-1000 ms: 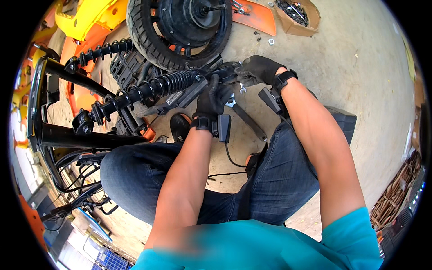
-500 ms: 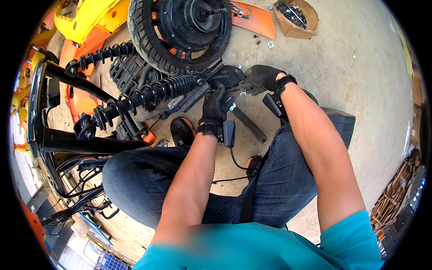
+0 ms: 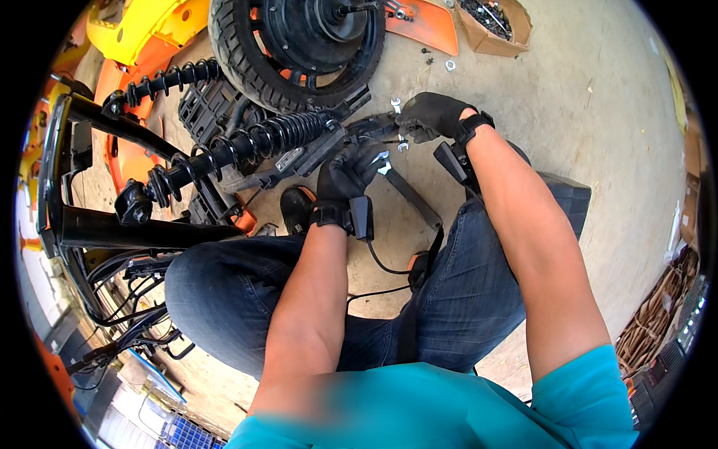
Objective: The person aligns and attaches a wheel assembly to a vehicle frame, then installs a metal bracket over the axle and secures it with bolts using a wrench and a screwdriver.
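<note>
My right hand (image 3: 435, 117), in a black glove, is closed with its fingertips over the middle of a small double open-ended wrench (image 3: 403, 144); bright jaws show above and below them. It is at the end of a dark swing arm (image 3: 370, 127). My left hand (image 3: 342, 177), also gloved, sits below that arm with its fingers partly stretched and nothing plainly held. Beside its fingertips lies an adjustable wrench (image 3: 410, 192) with a dark handle. Left of the hands, a black coil-spring shock absorber (image 3: 243, 153) runs from the frame toward the swing arm.
A wheel (image 3: 299, 56) with a knobby tyre and hub motor lies beyond the hands. Yellow and orange body panels (image 3: 146, 34) are at the far left. A cardboard box (image 3: 497, 43) of fasteners and an orange panel (image 3: 434, 34) stand far right. Black tubing (image 3: 149, 227) borders my left leg.
My left hand has drawn back from the swing arm toward the lower left. My right hand stays by the arm's end. The whole view has shifted slightly.
</note>
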`<state>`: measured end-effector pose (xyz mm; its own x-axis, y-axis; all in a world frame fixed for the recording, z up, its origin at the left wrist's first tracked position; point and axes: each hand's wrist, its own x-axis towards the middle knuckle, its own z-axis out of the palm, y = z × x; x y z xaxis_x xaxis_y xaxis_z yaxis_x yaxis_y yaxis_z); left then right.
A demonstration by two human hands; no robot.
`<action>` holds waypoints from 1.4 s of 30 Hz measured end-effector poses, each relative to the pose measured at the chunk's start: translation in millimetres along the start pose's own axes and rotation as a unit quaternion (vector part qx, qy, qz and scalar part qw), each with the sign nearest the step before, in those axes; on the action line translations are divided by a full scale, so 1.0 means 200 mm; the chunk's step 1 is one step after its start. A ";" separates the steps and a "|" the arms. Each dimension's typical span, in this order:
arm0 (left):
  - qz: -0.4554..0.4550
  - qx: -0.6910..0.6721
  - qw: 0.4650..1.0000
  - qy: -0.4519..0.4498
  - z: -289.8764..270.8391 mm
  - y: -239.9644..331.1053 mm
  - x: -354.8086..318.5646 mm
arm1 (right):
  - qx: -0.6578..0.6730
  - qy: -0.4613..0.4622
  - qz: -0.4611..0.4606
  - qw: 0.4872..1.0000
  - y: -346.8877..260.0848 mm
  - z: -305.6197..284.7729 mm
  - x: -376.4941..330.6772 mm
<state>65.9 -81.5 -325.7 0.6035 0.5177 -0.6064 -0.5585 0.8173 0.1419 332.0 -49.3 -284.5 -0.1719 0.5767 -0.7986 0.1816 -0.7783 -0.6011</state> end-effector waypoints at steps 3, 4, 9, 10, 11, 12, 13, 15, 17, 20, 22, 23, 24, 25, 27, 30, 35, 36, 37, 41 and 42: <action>0.008 -0.012 0.995 0.096 -0.06 0.01 0.03 | -0.074 -0.013 0.014 0.997 -0.02 -0.01 0.00; 0.002 -0.032 0.992 0.123 -0.08 0.01 0.05 | -0.108 -0.010 0.002 0.994 -0.02 -0.01 0.00; 0.244 0.382 0.886 0.103 -0.15 0.00 0.11 | -0.118 -0.036 0.001 0.992 0.00 0.00 0.02; 0.170 0.198 0.957 0.129 -0.15 -0.01 0.12 | -0.129 -0.035 -0.006 0.991 0.01 0.00 0.03; 0.093 0.007 0.990 0.107 -0.15 -0.01 0.12 | -0.144 -0.020 0.005 0.989 0.03 0.00 0.04; 0.145 0.196 0.963 0.115 -0.14 -0.02 0.10 | -0.172 -0.016 -0.018 0.985 0.05 0.00 0.04; 0.194 0.379 0.902 0.075 -0.13 -0.02 0.09 | -0.154 -0.032 -0.016 0.987 0.06 0.00 0.05; 0.233 0.551 0.801 0.026 -0.09 -0.02 0.07 | -0.111 -0.068 -0.004 0.992 0.08 -0.01 0.06; 0.215 0.569 0.793 0.041 -0.05 -0.01 0.05 | -0.190 -0.068 -0.038 0.979 0.07 -0.01 0.07; 0.117 0.137 0.975 0.127 0.00 0.02 0.06 | -0.288 -0.083 -0.109 0.948 0.03 0.02 0.07; 0.092 0.100 0.981 0.136 0.02 0.03 0.06 | -0.140 -0.030 0.010 0.990 0.00 0.04 0.04; 0.084 0.091 0.982 0.145 0.02 0.03 0.05 | -0.125 -0.016 0.019 0.992 -0.01 0.06 0.02; 0.081 0.086 0.983 0.143 0.03 0.03 0.04 | -0.107 0.004 0.030 0.994 -0.02 0.08 0.00; 0.079 0.089 0.980 0.161 0.03 0.03 0.02 | -0.074 -0.006 0.020 0.997 -0.03 0.10 -0.01; 0.082 0.122 0.976 0.161 0.04 0.02 0.00 | -0.104 0.003 0.044 0.994 -0.04 0.11 -0.02; 0.079 0.134 0.978 0.135 0.07 0.01 0.00 | -0.102 0.008 0.057 0.993 -0.04 0.10 0.00; 0.042 0.093 0.982 0.160 0.15 0.00 0.05 | -0.086 0.038 0.056 0.994 0.01 0.05 0.04; 0.038 0.100 0.980 0.166 0.15 -0.01 0.05 | -0.089 0.040 0.053 0.994 0.01 0.05 0.04; 0.034 0.099 0.980 0.166 0.16 -0.01 0.05 | -0.082 0.042 0.050 0.995 0.01 0.05 0.05; 0.038 0.096 0.980 0.170 0.16 -0.01 0.07 | -0.055 0.042 0.037 0.997 0.00 0.04 0.04; 0.036 0.082 0.982 0.167 0.15 0.00 0.07 | -0.053 0.042 0.039 0.997 -0.01 0.04 0.03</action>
<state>91.7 -66.4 -311.9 0.3301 0.4867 -0.8088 -0.4781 0.8250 0.3013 323.2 -45.6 -288.7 -0.0722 0.5375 -0.8402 0.2928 -0.7939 -0.5330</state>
